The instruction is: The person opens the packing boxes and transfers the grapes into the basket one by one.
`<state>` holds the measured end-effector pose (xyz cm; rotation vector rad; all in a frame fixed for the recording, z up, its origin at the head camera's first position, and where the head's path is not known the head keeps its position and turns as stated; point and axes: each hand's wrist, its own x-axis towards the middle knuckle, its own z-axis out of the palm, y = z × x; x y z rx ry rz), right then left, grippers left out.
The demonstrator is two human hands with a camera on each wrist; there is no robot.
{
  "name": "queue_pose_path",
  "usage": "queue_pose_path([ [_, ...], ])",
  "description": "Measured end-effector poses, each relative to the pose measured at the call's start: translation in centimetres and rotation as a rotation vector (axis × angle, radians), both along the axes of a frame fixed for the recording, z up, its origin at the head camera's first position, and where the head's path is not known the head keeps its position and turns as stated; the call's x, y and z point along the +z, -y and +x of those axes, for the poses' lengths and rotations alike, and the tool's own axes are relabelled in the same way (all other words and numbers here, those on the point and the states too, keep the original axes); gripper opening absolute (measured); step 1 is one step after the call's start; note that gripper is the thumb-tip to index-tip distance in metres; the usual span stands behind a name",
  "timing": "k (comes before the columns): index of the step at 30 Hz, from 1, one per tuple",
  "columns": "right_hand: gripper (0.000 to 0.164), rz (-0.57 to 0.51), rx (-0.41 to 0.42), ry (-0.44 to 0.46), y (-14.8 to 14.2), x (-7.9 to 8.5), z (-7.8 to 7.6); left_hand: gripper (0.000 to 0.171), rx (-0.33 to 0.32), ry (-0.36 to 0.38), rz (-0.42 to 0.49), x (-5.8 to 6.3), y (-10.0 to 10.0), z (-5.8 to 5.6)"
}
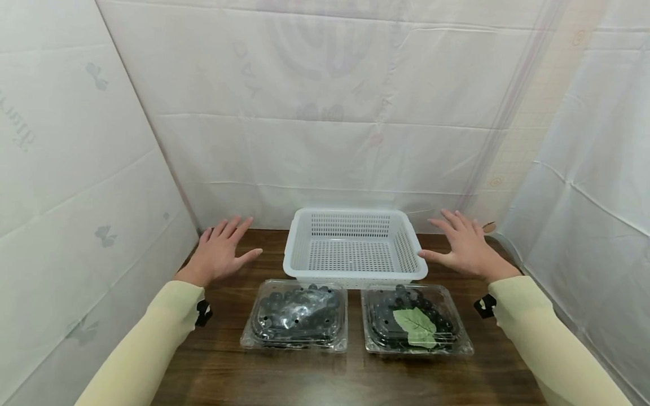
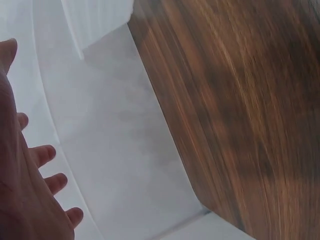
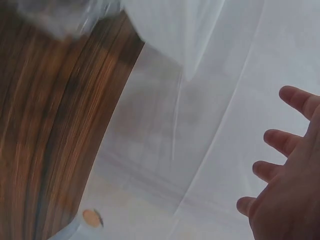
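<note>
My left hand hovers to the left of a white slotted plastic basket, fingers spread and holding nothing. On the other side, my right hand is spread too, its thumb tip overlapping the basket's right rim in the head view. In front of the basket sit two lidded clear plastic boxes of dark grapes. The left grape box has a shiny lid; the right grape box shows a green leaf on it. Both wrist views show the left fingers and right fingers extended.
A dark wooden table carries everything. White printed sheeting hangs behind it, with more at the left and right sides. Black wrist devices sit on both cuffs of pale yellow sleeves.
</note>
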<state>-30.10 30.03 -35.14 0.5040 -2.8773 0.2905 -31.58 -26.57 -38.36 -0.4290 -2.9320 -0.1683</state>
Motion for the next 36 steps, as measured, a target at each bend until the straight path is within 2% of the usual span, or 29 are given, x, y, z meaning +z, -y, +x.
queue_pose_path([
  [12, 0.081, -0.081, 0.135, -0.016, 3.5, -0.5, 2.5, 0.085, -0.025, -0.018, 0.054, -1.4, -1.3, 1.8],
  [17, 0.077, -0.119, 0.185, -0.026, 5.0, -1.1, 3.0, 0.081, -0.051, -0.038, 0.084, -1.9, -1.7, 2.7],
  [24, 0.077, -0.197, 0.220, -0.012, 6.3, -2.1, 3.9, 0.073, -0.078, -0.060, 0.112, -2.3, -2.4, 4.0],
  [36, 0.059, -0.293, 0.297, 0.065, 8.9, -3.1, 5.7, 0.073, -0.050, 0.016, 0.181, -3.5, -2.7, 5.3],
])
